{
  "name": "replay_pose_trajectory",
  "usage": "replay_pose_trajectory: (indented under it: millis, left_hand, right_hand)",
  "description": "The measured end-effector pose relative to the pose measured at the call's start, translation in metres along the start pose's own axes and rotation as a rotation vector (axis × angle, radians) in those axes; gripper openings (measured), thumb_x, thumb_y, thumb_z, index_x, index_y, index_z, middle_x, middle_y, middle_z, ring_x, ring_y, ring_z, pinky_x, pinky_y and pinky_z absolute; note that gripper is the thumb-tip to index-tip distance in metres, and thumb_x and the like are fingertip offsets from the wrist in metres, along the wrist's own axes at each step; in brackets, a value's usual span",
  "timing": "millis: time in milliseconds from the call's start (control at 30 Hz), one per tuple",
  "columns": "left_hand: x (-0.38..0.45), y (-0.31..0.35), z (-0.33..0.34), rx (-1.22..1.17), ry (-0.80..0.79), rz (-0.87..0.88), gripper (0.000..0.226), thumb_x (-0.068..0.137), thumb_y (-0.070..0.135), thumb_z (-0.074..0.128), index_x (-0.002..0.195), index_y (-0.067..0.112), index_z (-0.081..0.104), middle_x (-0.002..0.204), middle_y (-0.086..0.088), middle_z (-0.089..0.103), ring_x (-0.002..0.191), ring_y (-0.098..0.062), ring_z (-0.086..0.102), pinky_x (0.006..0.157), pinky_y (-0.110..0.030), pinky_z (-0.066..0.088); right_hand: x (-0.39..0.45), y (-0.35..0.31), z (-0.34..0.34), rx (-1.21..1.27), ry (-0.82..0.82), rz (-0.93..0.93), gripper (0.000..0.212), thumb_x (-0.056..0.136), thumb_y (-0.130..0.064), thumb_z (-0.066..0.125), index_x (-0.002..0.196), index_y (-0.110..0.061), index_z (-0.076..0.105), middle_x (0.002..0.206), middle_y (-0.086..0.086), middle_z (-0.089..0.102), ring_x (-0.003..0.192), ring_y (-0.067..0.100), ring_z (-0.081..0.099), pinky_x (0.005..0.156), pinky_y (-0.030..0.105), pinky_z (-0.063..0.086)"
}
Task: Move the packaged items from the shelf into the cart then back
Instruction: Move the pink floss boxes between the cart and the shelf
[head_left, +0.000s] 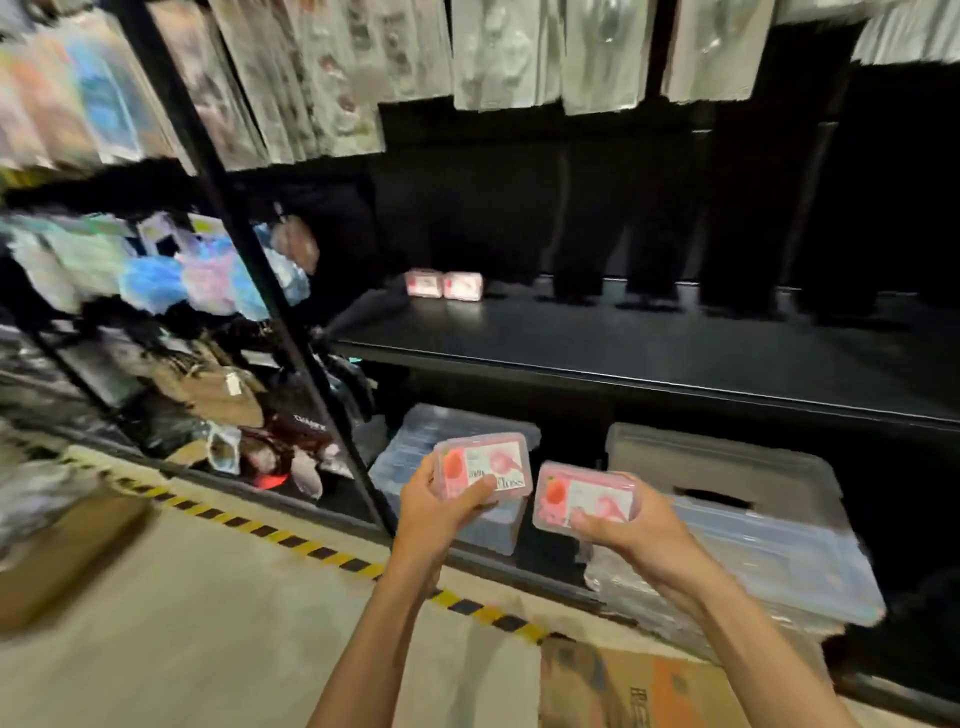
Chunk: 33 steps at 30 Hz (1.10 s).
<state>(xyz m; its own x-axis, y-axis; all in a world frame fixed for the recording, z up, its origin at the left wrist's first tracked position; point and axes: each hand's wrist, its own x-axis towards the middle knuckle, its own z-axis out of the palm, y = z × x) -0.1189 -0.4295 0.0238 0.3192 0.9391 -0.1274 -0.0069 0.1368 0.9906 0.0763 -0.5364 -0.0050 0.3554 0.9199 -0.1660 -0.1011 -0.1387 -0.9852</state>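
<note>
left hand (441, 506) raised before the shelf (649, 343), forearm extended, grip closed on left box (485, 465) | right hand (631, 527) alongside, grip closed on right box (584, 499) | two boxes (444, 285) are seen at shelf back, touching

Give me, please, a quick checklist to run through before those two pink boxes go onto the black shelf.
1. Left hand grip on its pink box: ok, fingers curled round it.
2. Right hand grip on the second pink box: ok.
3. Free space on the black shelf: ok, bare beside the two pink boxes at the back.
4. Cart position: cannot tell, not in view.
5. Floor underfoot: not ok, a cardboard box lies near.
</note>
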Motion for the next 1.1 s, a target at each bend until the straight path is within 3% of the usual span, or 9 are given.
replay_pose_trajectory:
  millis: [133, 267, 500, 600, 667, 833, 1000, 1100]
  left_hand:
    - [0.050, 0.009, -0.038, -0.014, 0.045, 0.032, 0.041, 0.079, 0.007, 0.074, 0.116, 0.015, 0.057, 0.107, -0.008, 0.067, 0.098, -0.019, 0.067, 0.074, -0.028, 0.057]
    - [0.119, 0.018, -0.064, 0.021, 0.088, 0.071, 0.039, 0.078, 0.010, 0.075, 0.113, 0.018, 0.059, 0.108, -0.005, 0.067, 0.101, -0.017, 0.065, 0.081, -0.036, 0.058]
    - [0.239, 0.043, -0.093, -0.025, 0.104, 0.081, 0.036, 0.081, 0.006, 0.072, 0.112, 0.018, 0.059, 0.106, -0.004, 0.068, 0.098, -0.017, 0.067, 0.074, -0.029, 0.058]
    - [0.283, 0.048, -0.106, -0.065, 0.105, 0.068, 0.038, 0.080, 0.007, 0.073, 0.114, 0.015, 0.059, 0.109, -0.007, 0.068, 0.102, -0.021, 0.066, 0.075, -0.029, 0.057]
    - [0.313, 0.049, -0.114, -0.083, 0.087, 0.070, 0.040, 0.080, 0.006, 0.074, 0.116, 0.014, 0.059, 0.111, -0.009, 0.067, 0.104, -0.022, 0.065, 0.077, -0.033, 0.057]
    - [0.401, 0.049, -0.127, -0.064, 0.042, 0.063, 0.042, 0.078, 0.004, 0.075, 0.116, 0.011, 0.057, 0.114, -0.013, 0.065, 0.104, -0.025, 0.065, 0.077, -0.034, 0.057]
    - [0.491, 0.045, -0.135, 0.075, -0.035, 0.081, 0.040, 0.077, 0.007, 0.076, 0.111, 0.018, 0.058, 0.111, -0.005, 0.065, 0.103, -0.018, 0.064, 0.089, -0.038, 0.055]
    - [0.536, 0.038, -0.137, 0.173, -0.104, 0.082, 0.044, 0.076, 0.008, 0.077, 0.114, 0.016, 0.057, 0.110, 0.001, 0.064, 0.100, -0.009, 0.062, 0.080, -0.019, 0.053]
  right_hand:
    - [0.065, -0.005, 0.038, -0.027, -0.055, -0.017, 0.064, 0.054, -0.023, 0.090, 0.110, -0.012, 0.060, 0.101, 0.008, 0.071, 0.097, 0.026, 0.067, 0.082, 0.044, 0.057]
    - [0.138, -0.013, 0.064, 0.023, -0.106, -0.013, 0.059, 0.062, -0.010, 0.088, 0.113, -0.009, 0.057, 0.106, 0.012, 0.068, 0.096, 0.023, 0.066, 0.070, 0.030, 0.057]
    - [0.255, -0.050, 0.094, 0.035, -0.114, 0.000, 0.081, 0.040, -0.027, 0.095, 0.111, -0.011, 0.060, 0.104, 0.006, 0.073, 0.098, 0.023, 0.069, 0.083, 0.039, 0.055]
    - [0.290, -0.063, 0.106, 0.020, -0.106, -0.002, 0.063, 0.055, -0.014, 0.090, 0.110, -0.013, 0.060, 0.103, 0.005, 0.072, 0.096, 0.021, 0.069, 0.082, 0.036, 0.056]
    - [0.311, -0.068, 0.113, 0.005, -0.089, 0.003, 0.061, 0.056, -0.016, 0.090, 0.110, -0.015, 0.060, 0.103, 0.003, 0.072, 0.096, 0.019, 0.069, 0.084, 0.038, 0.056]
    - [0.364, -0.071, 0.134, 0.019, -0.003, 0.018, 0.083, 0.035, -0.035, 0.091, 0.110, -0.015, 0.060, 0.101, 0.005, 0.073, 0.096, 0.022, 0.069, 0.083, 0.042, 0.056]
    - [0.409, -0.076, 0.156, 0.066, 0.115, 0.015, 0.077, 0.042, -0.022, 0.096, 0.109, -0.012, 0.061, 0.097, 0.005, 0.074, 0.094, 0.022, 0.069, 0.078, 0.038, 0.057]
    - [0.429, -0.080, 0.169, 0.069, 0.201, 0.010, 0.074, 0.043, -0.024, 0.097, 0.108, -0.012, 0.061, 0.096, 0.005, 0.074, 0.092, 0.022, 0.070, 0.078, 0.039, 0.057]
